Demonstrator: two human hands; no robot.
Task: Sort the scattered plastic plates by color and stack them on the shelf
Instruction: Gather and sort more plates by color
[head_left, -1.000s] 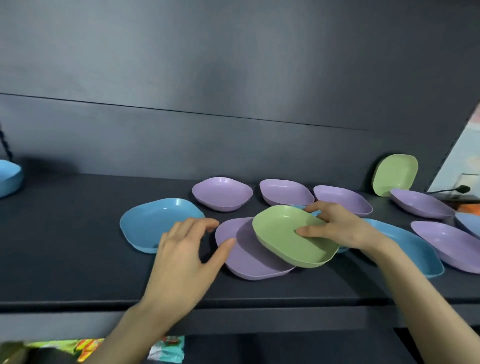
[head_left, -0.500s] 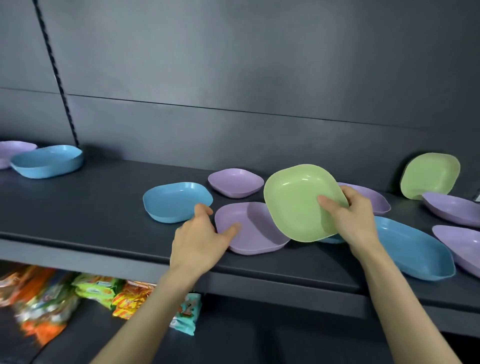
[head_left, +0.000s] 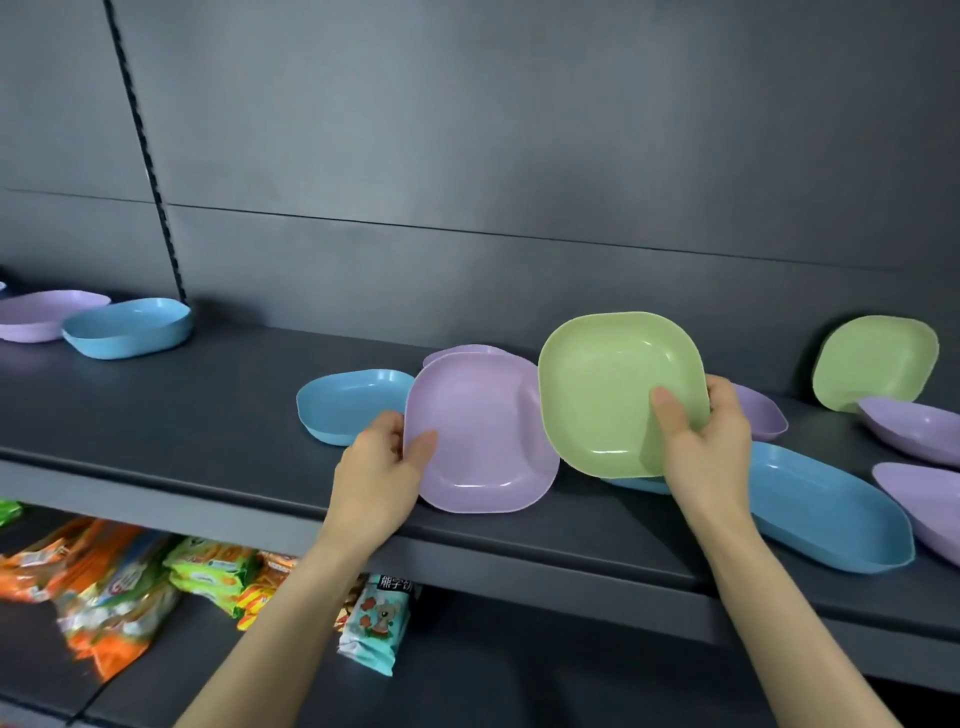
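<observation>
My right hand (head_left: 704, 452) grips a green plate (head_left: 608, 384) by its right rim and holds it tilted up above the dark shelf (head_left: 182, 415). My left hand (head_left: 379, 467) pinches the left rim of a purple plate (head_left: 478, 436), lifted on edge toward me. Behind it lie a blue plate (head_left: 348, 402) and the edge of another purple plate (head_left: 462, 351). A second green plate (head_left: 875, 361) leans on the back wall at the right. A long blue plate (head_left: 826, 512) lies under my right wrist.
At the far left of the shelf sit a blue plate (head_left: 127, 327) and a purple plate (head_left: 41, 314). More purple plates (head_left: 914, 428) lie at the right edge. Snack packets (head_left: 124, 577) fill the lower shelf.
My left hand has taken hold of the purple plate and tipped it up off the shelf. My right hand has kept the green plate raised. The view has swung left.
</observation>
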